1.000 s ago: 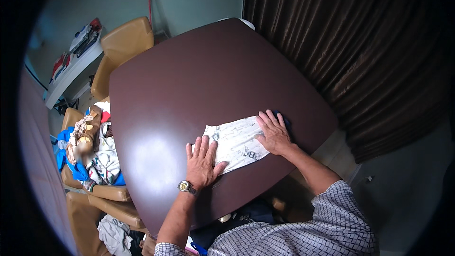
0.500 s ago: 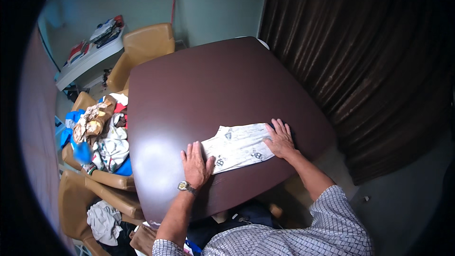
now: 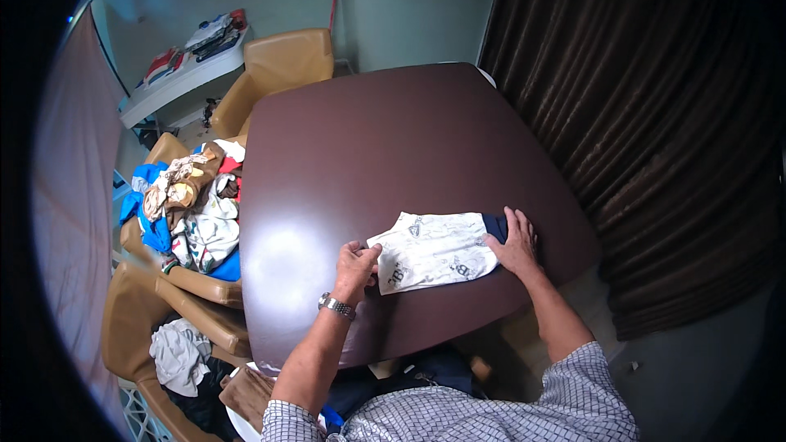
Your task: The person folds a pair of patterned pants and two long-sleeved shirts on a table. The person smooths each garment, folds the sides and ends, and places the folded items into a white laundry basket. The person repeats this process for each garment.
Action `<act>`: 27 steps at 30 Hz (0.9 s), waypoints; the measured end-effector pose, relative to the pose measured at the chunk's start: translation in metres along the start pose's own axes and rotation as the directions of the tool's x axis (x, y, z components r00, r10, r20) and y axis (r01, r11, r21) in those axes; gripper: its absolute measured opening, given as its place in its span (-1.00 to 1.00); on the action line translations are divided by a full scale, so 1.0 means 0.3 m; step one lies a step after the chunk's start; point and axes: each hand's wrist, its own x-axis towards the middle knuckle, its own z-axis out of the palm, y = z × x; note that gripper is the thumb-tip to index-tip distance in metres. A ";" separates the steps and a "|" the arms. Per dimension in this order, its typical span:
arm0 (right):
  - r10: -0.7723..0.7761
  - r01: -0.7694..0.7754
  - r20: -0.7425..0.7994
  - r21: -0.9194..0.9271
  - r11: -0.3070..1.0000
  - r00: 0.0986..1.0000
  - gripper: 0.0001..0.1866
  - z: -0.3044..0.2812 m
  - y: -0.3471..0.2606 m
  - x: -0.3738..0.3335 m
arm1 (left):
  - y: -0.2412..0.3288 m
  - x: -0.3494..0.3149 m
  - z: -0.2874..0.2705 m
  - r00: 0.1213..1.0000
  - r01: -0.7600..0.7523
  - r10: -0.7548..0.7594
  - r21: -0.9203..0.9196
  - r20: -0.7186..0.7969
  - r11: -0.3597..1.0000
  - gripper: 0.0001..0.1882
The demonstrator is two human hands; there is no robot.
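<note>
A small folded white garment (image 3: pixel 434 250) with dark printed motifs lies on the dark brown table. A navy blue part (image 3: pixel 494 226) shows at its right end; I cannot tell whether it belongs to the same piece. With fingers and thumb drawn together, my left hand (image 3: pixel 357 268) pinches the garment's left edge. Over the navy end rests my right hand (image 3: pixel 517 243), thumb apart from the stretched fingers and touching the white cloth. A metal watch (image 3: pixel 336 305) is on my left wrist.
The brown table (image 3: pixel 393 139) spans the middle. Along its left stand tan chairs (image 3: pixel 286 61), one heaped with mixed clothes (image 3: pixel 192 205), another holding a grey-white cloth (image 3: pixel 180 354). A white shelf (image 3: pixel 184 78) carries folded clothes. A dark curtain (image 3: pixel 647 131) hangs at the right.
My left hand has gone from lying flat beside the garment to pinching its left edge. The navy part at the right end now shows beside my right hand. The whole view has shifted slightly.
</note>
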 end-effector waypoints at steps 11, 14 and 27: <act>0.211 -0.232 0.260 0.052 0.971 0.942 0.36 -0.085 -0.054 0.080 | 0.000 0.042 0.015 0.979 0.032 -0.087 0.280 0.187 0.959 -0.71; 0.072 -0.114 0.235 0.169 0.979 0.969 0.18 -0.016 -0.075 0.088 | -0.146 0.070 -0.037 0.940 -0.336 0.312 0.218 0.137 0.916 -0.69; -0.206 -0.025 0.294 0.625 0.780 0.933 -0.13 0.173 -0.358 -0.107 | -0.231 -0.321 -0.348 0.955 -0.266 0.244 -0.121 -0.168 0.956 -0.75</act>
